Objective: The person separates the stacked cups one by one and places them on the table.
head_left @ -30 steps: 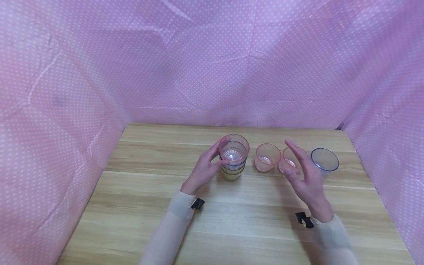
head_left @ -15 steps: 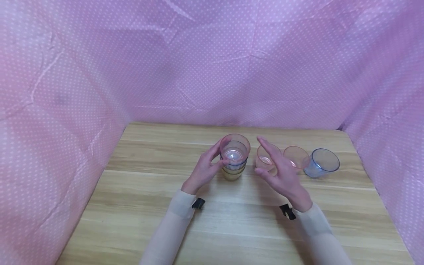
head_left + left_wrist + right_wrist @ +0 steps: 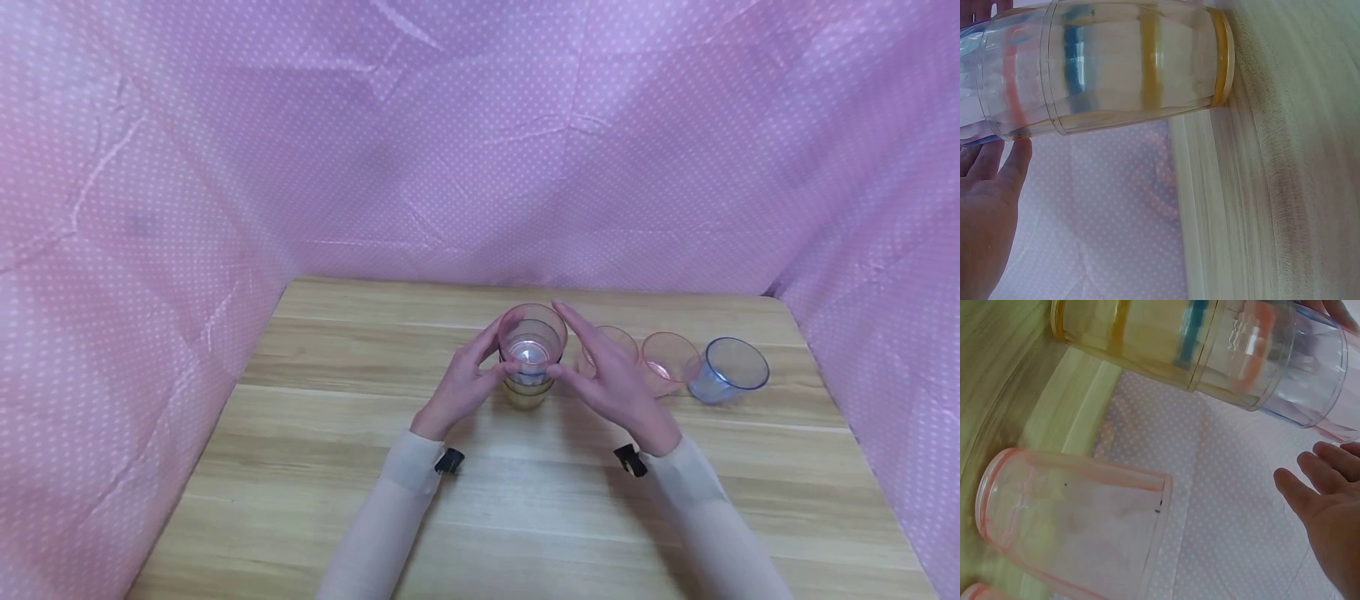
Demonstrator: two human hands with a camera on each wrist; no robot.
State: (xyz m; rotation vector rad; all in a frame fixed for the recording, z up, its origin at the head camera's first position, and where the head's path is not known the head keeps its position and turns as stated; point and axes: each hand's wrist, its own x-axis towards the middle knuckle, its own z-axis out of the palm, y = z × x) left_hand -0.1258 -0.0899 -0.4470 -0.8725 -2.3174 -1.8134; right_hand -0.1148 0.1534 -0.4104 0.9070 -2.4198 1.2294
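I see the stack of nested cups (image 3: 529, 360) standing upright near the middle of the table (image 3: 315, 467). My left hand (image 3: 459, 390) holds it from the left, fingers curled against its side with the thumb at the front. My right hand (image 3: 611, 385) is at the stack's right side, fingers straight and spread, the tips just reaching it. Right of it stand two pink cups (image 3: 670, 360) and a blue cup (image 3: 729, 368) in a row.
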